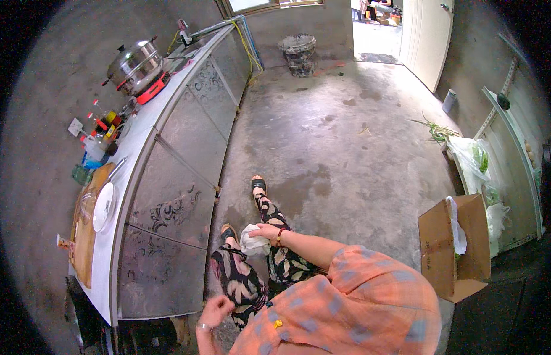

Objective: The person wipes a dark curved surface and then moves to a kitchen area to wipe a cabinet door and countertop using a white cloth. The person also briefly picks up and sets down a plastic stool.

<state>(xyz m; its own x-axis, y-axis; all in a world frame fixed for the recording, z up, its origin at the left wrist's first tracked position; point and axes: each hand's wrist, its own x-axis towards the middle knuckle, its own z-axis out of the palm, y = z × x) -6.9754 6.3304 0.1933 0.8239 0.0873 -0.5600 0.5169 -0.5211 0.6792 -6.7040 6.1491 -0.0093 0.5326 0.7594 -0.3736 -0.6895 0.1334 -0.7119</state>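
Note:
My right hand (267, 233), with a beaded bracelet at its wrist, grips a crumpled white cloth (254, 242) in front of my patterned trousers. Lower down, beside my thigh, my left hand (218, 308) has loosely curled fingers and shows nothing in them. Left of me on the counter lie a white plate (104, 207) and a wooden cutting board (85, 259), with a clear glass or plastic bowl (88, 202) on the board. Beyond the plate lies a long metal utensil (117, 168), perhaps a knife.
A steel steamer pot (140, 66) stands on a red-edged cooker (154, 88), near several bottles (104, 122). A dirty bucket (298, 55) stands by the far wall, near an open door (424, 42). At right are a cardboard box (473, 244), bagged vegetables (479, 157) and green stalks (439, 132).

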